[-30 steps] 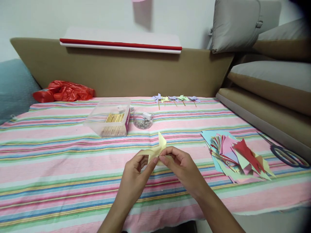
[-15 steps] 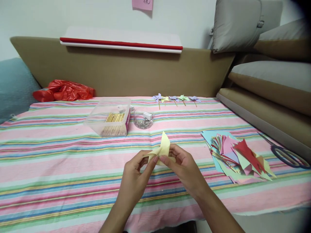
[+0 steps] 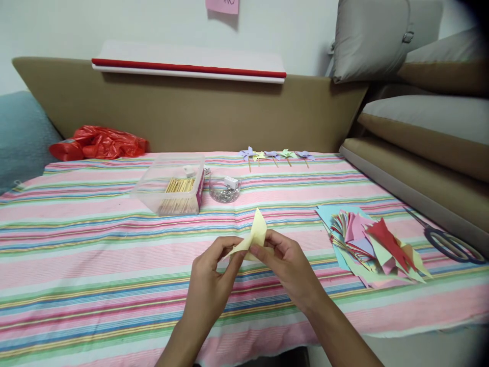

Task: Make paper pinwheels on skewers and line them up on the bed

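Between my two hands, above the striped cloth (image 3: 126, 285), is a pale yellow paper pinwheel (image 3: 258, 227) with one pointed blade standing up. My left hand (image 3: 214, 270) pinches a folded blade on the left side with thumb and fingers. At the centre, my right hand (image 3: 284, 265) presses its thumb on the gathered paper, its fingers behind. The fingers cover part of the folds, so I cannot see whether a pin is there.
A clear plastic box (image 3: 151, 191) of wooden sticks (image 3: 179, 185) stands beyond my left hand, beside a round container (image 3: 224, 194) of small metal pieces. Coloured paper pieces (image 3: 376, 250) and scissors (image 3: 451, 244) lie right. Several finished pinwheels (image 3: 272, 154) line the back. Cushions (image 3: 424, 122) bound the right.
My left fingers have shifted slightly on the yellow pinwheel, and its left blade is now turned at a different angle. My right hand keeps its hold at the centre.
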Tool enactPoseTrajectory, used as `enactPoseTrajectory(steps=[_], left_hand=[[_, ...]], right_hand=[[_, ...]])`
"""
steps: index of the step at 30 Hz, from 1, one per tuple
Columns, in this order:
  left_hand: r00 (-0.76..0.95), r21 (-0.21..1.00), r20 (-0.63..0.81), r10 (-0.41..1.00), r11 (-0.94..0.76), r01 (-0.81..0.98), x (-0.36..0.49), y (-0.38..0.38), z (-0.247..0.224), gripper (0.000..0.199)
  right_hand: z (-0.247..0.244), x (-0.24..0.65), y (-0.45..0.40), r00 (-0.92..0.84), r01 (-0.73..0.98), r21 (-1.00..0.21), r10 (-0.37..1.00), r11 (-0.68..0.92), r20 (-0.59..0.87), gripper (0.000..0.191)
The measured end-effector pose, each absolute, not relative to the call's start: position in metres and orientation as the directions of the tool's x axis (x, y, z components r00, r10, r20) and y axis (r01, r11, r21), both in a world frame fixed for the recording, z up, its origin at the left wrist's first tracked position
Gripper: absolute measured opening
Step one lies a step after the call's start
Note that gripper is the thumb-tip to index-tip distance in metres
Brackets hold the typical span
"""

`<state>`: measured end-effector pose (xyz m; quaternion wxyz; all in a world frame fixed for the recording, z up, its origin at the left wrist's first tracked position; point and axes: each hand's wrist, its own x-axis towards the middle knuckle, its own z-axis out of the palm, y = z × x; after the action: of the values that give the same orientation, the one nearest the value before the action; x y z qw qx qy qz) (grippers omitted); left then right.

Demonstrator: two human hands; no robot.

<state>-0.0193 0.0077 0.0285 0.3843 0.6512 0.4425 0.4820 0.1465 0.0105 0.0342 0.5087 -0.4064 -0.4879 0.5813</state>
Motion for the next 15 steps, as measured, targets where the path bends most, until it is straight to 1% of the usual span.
enactPoseTrajectory(steps=[7,15], left_hand=[[0.143,0.907,0.328,0.934,-0.354,0.228,-0.0202,0.0093,0.0268,0.012],[0.135,0.909,0.322,0.937,-0.346,0.232,-0.0201,0.0084,0.027,0.017]], right_hand=[[0.036,0.1449,0.0104,-0.143,-0.209,-0.978,0.989,-0.003,0.028,0.023],[0.0338,0.1447,0.0105,-0.149,-0.224,-0.974,0.989,-0.021,0.013,0.027]])
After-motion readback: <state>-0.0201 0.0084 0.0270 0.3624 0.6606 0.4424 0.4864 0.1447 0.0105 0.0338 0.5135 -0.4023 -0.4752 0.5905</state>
